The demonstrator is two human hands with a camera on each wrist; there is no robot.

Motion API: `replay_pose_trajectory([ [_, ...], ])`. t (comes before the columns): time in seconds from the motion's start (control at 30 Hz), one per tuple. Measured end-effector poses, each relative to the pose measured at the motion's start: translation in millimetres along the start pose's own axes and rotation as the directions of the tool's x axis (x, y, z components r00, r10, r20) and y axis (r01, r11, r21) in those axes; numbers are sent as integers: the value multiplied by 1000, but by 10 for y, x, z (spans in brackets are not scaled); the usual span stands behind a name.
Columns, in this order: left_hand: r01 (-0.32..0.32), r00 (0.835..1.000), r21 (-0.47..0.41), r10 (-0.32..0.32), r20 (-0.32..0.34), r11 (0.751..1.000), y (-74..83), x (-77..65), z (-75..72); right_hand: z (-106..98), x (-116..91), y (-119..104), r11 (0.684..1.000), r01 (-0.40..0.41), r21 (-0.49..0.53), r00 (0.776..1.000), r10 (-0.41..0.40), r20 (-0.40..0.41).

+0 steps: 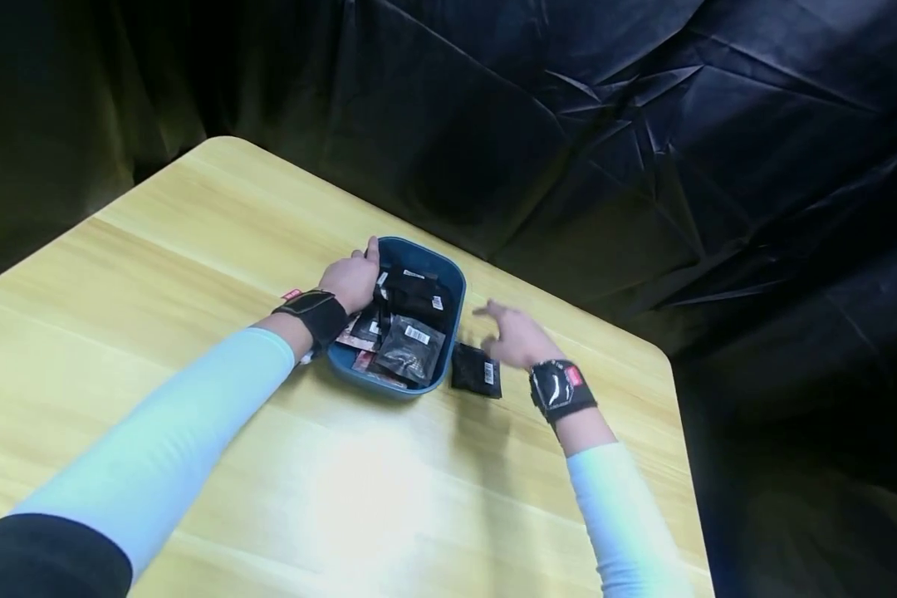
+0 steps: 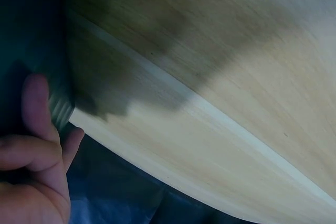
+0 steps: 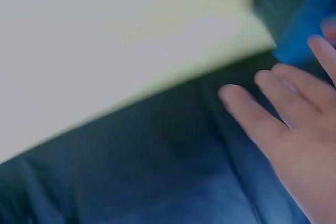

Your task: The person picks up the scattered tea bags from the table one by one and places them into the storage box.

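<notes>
A blue plastic basket (image 1: 459, 292) stands on the table with several flat packets inside, mostly black. On top lies a shiny dark packet (image 1: 411, 349) with a white barcode label. My left hand (image 1: 350, 282) grips the basket's left rim; in the left wrist view its fingers bend against the dark basket wall (image 2: 31, 35). Just outside the basket's right side, a black packet (image 1: 474, 371) with a barcode label lies on the table. Close to that packet, my right hand (image 1: 522, 336) hovers with fingers spread and holds nothing, slightly blurred.
The light wooden table (image 1: 217, 249) has rounded corners, and its far edge runs close behind the basket. Dark, creased sheeting (image 1: 605, 166) hangs beyond that edge. A bright glare lies on the tabletop in front of the basket.
</notes>
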State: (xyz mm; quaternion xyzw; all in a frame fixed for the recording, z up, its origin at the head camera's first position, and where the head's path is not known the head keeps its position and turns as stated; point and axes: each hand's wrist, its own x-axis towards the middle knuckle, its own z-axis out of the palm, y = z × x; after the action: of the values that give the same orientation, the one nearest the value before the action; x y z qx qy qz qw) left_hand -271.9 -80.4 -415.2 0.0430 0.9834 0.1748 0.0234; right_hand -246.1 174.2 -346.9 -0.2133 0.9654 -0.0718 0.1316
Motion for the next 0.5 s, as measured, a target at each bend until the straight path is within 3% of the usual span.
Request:
replay_pose_trajectory([
  [0.1, 6, 1000, 7, -6, 8, 1000, -2, 18, -14, 339, -78, 149, 998, -10, -62, 986, 20, 165],
  [0.17, 9, 1000, 5, -9, 21, 1000, -9, 27, -17, 560, -97, 204, 996, 7, -94, 984, 10, 180],
  [0.3, 15, 999, -1, -15, 38, 1000, -28, 34, -15, 850, -104, 247, 981, 70, -183, 998, -68, 17],
  [0.4, 18, 999, -4, -18, 45, 1000, -45, 31, -2, 929, -118, 266, 965, 93, -247, 981, -130, -142],
  [0.5, 14, 999, -4, -14, 47, 1000, -57, 27, 19, 879, -165, 278, 970, 72, -231, 961, -130, -246],
])
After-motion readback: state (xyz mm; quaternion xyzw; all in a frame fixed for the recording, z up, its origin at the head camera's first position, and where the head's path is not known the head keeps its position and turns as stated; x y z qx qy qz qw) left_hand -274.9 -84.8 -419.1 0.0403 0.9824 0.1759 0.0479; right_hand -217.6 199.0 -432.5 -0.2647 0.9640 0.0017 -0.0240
